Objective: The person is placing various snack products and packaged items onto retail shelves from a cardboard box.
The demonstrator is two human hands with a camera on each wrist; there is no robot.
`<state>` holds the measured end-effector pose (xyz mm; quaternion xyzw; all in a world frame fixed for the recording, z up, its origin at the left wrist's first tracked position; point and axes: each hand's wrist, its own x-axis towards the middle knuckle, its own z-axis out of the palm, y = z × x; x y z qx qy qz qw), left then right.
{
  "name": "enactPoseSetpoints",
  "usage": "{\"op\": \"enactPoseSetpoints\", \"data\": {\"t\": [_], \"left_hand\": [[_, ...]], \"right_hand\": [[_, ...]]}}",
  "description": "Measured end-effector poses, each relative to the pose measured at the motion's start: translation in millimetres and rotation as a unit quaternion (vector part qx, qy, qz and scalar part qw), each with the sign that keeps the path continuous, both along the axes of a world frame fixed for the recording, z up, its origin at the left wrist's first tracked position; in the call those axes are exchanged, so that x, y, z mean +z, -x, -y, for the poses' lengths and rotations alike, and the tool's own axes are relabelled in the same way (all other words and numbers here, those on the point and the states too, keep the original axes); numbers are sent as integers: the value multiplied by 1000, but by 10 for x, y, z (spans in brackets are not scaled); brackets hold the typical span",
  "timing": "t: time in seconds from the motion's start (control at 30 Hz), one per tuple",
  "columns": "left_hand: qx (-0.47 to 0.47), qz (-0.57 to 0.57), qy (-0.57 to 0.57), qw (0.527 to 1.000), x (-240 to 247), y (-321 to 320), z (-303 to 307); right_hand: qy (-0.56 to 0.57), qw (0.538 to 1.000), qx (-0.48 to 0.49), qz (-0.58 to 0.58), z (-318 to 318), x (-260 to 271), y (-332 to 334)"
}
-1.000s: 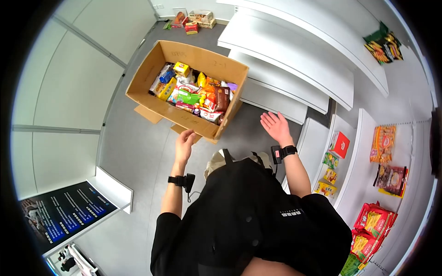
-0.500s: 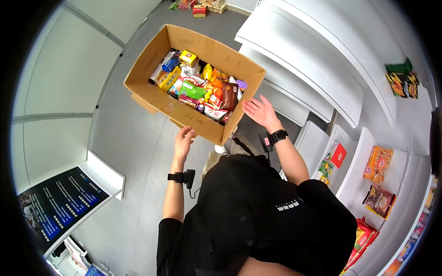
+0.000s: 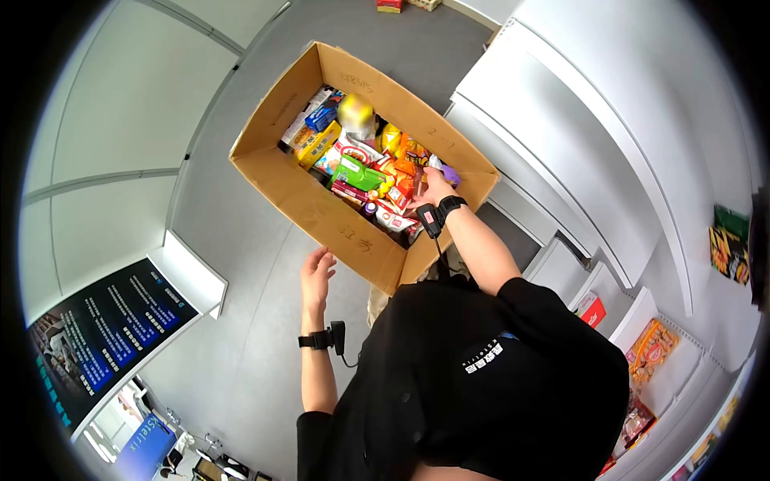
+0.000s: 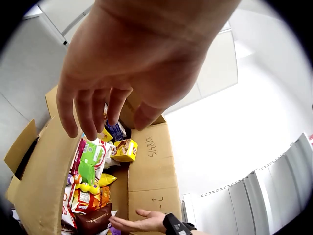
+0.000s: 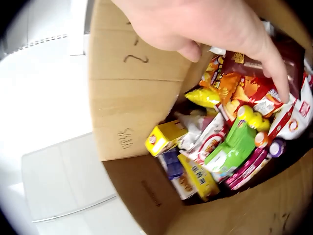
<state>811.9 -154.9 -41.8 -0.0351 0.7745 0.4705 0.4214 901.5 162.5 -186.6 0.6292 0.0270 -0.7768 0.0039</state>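
Where the right hand (image 3: 437,191) spreads, a brown packet (image 4: 94,219) lies beneath

Seemingly at the reaching step, it grips nothing visible; the next move likely calls for curling round the packet. Leftward, the loose, empty left hand (image 3: 316,280) hangs outside the box (image 3: 297,192).

shop-like room | white shelves (image 3: 517,92) | orange snack bag (image 3: 651,351) | snack-filled carton (image 3: 321,215)

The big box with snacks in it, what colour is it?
The box is light brown; the head view shows it best.
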Motion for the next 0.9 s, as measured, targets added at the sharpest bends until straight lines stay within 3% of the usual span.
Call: {"op": "enactPoseSetpoints", "data": {"t": [0.07,0.13,0.2,0.27,0.37,0.43,0.53,0.6,0.67,0.77,0.8,0.83,0.9], "left_hand": [[36,-1,9,999,54,-61,-7],[61,4,20,998,81,-96,102],[93,17,47,994,184,-156,207],[123,24,67,990,245,-166,289],[163,33,91,982,308,-199,407],[173,32,97,980,348,-210,426],[173,36,107,979,397,-222,409],[160,37,114,980,401,-208,397],[150,38,109,982,341,-156,374],[133,40,101,985,277,-99,337],[130,40,102,986,293,-99,349],[126,40,102,986,320,-101,370],[116,37,88,989,336,-59,403]], "right_hand": [[-46,999,-15,-20,-15,-150,26],[-138,982,69,109,-56,-2426,-134],[11,973,167,159,-91,-2026,-125],[-18,976,195,94,-56,-1826,-24],[9,994,64,94,-25,-1460,89],[-7,996,-11,94,11,-1479,101],[-12,989,23,143,-42,-1531,53],[-31,976,107,185,-29,-1674,138],[-53,967,206,140,-115,-1802,160],[-37,981,150,120,-157,-2173,106],[-31,985,150,79,-191,-2146,34],[11,972,234,10,-241,-2112,-24],[-18,986,160,37,-235,-1727,65]]}}
